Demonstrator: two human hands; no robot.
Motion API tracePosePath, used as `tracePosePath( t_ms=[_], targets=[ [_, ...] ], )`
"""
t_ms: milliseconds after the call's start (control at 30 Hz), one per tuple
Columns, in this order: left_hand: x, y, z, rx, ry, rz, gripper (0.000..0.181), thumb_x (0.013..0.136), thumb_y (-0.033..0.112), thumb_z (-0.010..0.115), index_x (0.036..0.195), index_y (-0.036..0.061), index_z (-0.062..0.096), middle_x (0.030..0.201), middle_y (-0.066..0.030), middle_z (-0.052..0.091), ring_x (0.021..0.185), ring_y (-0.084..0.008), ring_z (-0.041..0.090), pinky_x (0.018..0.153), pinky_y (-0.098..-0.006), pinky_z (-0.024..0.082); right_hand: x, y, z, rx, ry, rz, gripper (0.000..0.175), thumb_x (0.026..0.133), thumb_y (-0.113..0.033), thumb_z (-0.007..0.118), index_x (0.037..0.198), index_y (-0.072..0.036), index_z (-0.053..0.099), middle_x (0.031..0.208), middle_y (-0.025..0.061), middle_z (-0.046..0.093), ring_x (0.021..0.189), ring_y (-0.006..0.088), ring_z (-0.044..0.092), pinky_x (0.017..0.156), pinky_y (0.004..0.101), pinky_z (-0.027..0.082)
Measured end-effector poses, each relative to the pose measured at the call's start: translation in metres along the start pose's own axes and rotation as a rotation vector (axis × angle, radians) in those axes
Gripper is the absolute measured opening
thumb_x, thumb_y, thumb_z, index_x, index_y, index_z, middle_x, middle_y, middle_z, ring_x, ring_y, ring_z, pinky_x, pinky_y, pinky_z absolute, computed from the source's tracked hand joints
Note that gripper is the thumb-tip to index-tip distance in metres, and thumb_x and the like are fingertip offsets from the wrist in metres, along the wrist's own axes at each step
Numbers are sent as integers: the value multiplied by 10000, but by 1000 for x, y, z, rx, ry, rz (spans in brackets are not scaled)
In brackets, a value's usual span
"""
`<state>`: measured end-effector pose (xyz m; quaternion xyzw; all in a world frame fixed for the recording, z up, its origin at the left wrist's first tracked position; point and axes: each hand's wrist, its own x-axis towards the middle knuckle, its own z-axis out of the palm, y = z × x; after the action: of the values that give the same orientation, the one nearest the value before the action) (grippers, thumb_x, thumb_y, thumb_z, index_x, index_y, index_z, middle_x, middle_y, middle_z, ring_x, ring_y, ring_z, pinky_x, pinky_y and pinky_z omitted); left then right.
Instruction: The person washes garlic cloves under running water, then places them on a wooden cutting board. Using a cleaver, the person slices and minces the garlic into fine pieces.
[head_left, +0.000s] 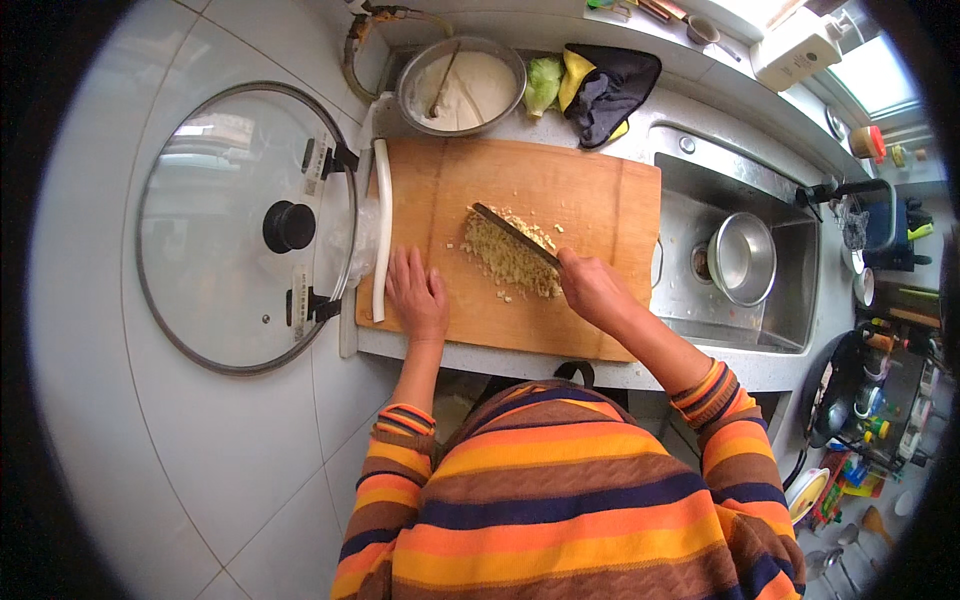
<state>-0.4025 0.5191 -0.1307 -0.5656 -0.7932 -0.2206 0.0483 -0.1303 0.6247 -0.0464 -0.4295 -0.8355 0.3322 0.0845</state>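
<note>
A wooden cutting board (600, 202) lies before me with a heap of finely chopped pale yellow food (506, 259) near its middle; I cannot tell which food it is. My right hand (596, 289) grips a knife (517, 235), whose dark blade lies slantwise over the heap and is seen nearly edge-on. Flat on the board's left part rests my left hand (417, 295), holding nothing, its fingertips pointing away from me. Just left of it, a long white strip (383, 225) runs along the board's left edge.
Behind the board stand a metal bowl of white batter or dough (480, 82) with a stick in it, a green vegetable (543, 86) and a black-and-yellow cloth (619, 90). The sink (780, 330) at right holds a steel bowl (742, 259). A glass lid (217, 270) hangs on the left wall.
</note>
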Motion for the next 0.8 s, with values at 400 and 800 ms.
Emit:
tracePosePath(
  t_ms=[400, 800],
  targets=[
    [0, 1, -1, -5, -13, -9, 479, 898, 192, 576, 1332, 3, 505, 1429, -220, 440, 1338, -397, 393, 1119, -512, 284, -2, 9, -14, 68, 71, 111, 71, 883, -47, 508, 920, -10, 461, 666, 292, 583, 663, 507, 585, 587, 581, 453],
    [-1, 0, 0, 7, -3, 0, 471, 915, 203, 556, 1341, 10, 500, 1435, -215, 436, 1346, -392, 387, 1123, -513, 279, -2, -4, 7, 96, 62, -23, 91, 864, -34, 521, 906, 19, 460, 632, 287, 571, 661, 489, 604, 575, 568, 466]
  ],
)
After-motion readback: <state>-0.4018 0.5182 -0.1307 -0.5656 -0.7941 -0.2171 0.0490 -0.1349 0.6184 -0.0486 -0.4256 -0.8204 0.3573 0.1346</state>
